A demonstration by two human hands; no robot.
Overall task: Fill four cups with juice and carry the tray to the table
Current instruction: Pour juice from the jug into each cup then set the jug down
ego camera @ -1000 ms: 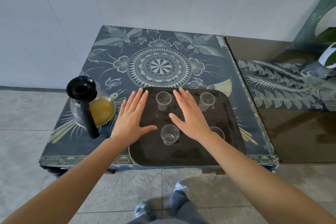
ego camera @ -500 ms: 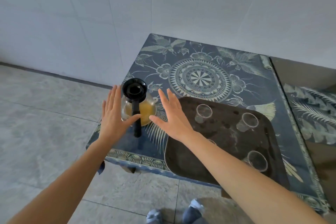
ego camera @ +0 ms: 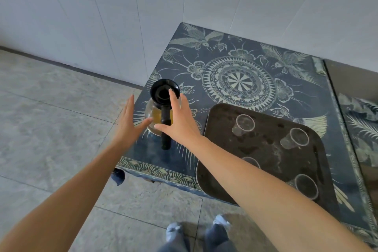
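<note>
Now both hands are spread flat with fingers straight, and neither one grips anything. The left hand hangs over the near left edge of the table, just left of the jug, its thumb reaching toward the glass belly. The right hand floats above the jug's right side, fingertips over the black lid and thumb pointing at the black handle; whether the thumb touches the handle cannot be told.

One jug stands upright on the table's near left corner. It is clear glass with orange juice inside, and its one long handle sticks out toward the person.

One dark brown tray lies on the table to the right of the jug, its near edge hanging a little past the table's front. Four clear plastic cups stand on it, all looking empty: one at the back left, one at the back right, one at the front left mostly hidden behind the right forearm, and one at the front right. The cups stand apart from one another.

A dark blue cloth with pale birds, flowers and one round central pattern covers the table. A second surface adjoins it on the right. Two feet in light socks show on the grey tiled floor below.
</note>
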